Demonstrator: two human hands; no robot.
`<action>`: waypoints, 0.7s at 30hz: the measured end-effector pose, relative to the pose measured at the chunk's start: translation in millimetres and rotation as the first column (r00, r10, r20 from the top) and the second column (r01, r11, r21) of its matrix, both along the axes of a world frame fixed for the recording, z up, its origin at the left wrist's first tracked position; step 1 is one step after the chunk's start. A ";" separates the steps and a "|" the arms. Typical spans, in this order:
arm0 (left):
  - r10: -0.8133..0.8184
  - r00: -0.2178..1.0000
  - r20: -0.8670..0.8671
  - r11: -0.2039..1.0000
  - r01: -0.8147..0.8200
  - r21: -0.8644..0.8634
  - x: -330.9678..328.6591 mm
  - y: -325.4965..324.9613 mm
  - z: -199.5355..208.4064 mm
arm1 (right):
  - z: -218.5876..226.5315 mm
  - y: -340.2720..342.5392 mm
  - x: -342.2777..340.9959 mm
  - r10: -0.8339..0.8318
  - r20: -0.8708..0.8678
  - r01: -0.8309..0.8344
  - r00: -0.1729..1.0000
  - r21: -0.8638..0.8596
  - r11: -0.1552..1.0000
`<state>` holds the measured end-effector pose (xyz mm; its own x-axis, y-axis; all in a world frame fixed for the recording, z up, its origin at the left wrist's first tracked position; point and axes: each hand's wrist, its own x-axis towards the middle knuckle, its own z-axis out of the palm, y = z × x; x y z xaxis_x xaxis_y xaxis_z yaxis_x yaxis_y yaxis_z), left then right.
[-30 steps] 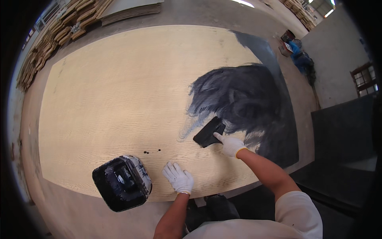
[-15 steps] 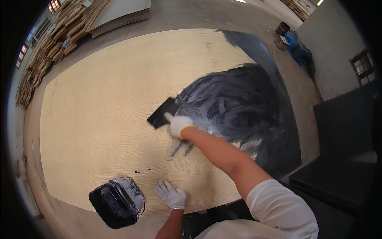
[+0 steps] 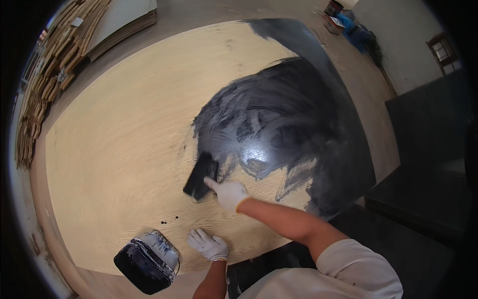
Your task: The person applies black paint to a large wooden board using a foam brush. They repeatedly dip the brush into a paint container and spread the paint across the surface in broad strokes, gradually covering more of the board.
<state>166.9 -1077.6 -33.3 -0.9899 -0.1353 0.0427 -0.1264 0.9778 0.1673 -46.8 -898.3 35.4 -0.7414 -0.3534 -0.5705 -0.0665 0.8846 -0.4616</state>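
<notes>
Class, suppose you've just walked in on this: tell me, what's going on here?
A person in white gloves is working at a large pale, wood-grained board. The right hand holds a black spreader at the lower left edge of a dark coating, which covers much of the board's right side; the left side is mostly pale. The left hand rests palm down near the close edge, right of an open bucket.

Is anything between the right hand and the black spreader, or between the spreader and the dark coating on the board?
Nothing visible: the right hand holds the black spreader, whose far end reaches the dark coating.
</notes>
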 end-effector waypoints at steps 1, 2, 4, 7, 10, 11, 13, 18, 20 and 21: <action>-0.003 1.000 -0.015 1.000 0.003 -0.016 0.4 -3.7 -0.5 | 35.4 1.0 16.4 0.033 0.162 -0.042 0.986 0.056 0.998; -0.034 0.999 -0.028 0.999 0.034 -0.016 0.1 -2.3 -0.6 | 9.2 23.6 48.0 -0.021 0.126 0.016 0.992 0.045 0.999; 0.004 1.000 0.011 0.999 -0.003 -0.032 0.8 0.2 1.2 | 5.0 90.1 77.8 -0.191 -0.013 0.191 0.982 0.068 0.979; -0.025 0.999 -0.034 0.999 0.024 -0.030 -1.9 2.8 -2.8 | 25.7 221.9 91.3 -0.742 -0.182 0.764 0.645 0.163 0.625; -0.051 0.997 -0.063 0.999 0.050 -0.019 0.6 6.1 -10.8 | 30.8 259.4 110.0 -0.868 -0.074 0.858 0.491 0.214 0.467; -0.048 0.997 -0.064 0.999 0.047 -0.024 2.9 3.4 -11.7 | 22.0 246.2 132.4 -0.795 -0.112 0.794 0.596 0.230 0.562; -0.016 1.000 -0.023 0.999 0.015 -0.040 3.5 0.2 -10.1 | 34.9 175.6 167.4 -0.677 0.033 0.625 0.736 0.351 0.697; -0.002 1.000 -0.005 1.000 0.002 -0.021 2.4 1.3 -10.8 | 41.1 226.8 172.9 -0.759 -0.080 0.740 0.646 0.311 0.597; 0.002 1.000 0.015 1.000 -0.002 0.013 6.2 2.8 -14.1 | 47.0 245.6 147.1 -0.875 -0.002 0.841 0.484 0.278 0.464; 0.005 1.000 0.010 1.000 -0.005 0.000 7.1 1.7 -13.8 | 41.3 235.0 149.5 -0.799 -0.004 0.763 0.601 0.300 0.572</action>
